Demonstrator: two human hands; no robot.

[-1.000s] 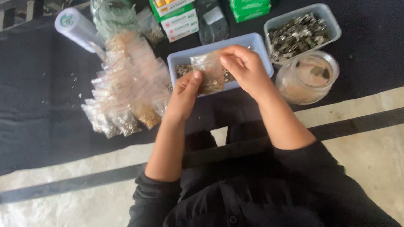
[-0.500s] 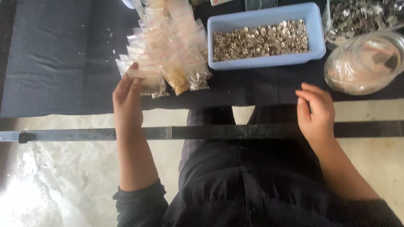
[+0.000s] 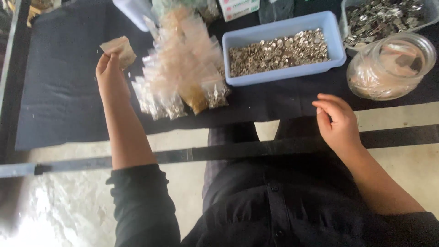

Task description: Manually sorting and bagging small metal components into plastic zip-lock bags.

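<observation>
beside bag pile, blue tray of metal washers

Pale blue tray of golden washers on black cloth.

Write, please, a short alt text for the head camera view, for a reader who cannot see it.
Seen from above, a person's left hand holds up a small filled plastic bag beside a pile of similar bags on a dark cloth. The right hand hovers empty near the table edge. Behind are a blue tray of small metal pieces and a clear jar.
</observation>
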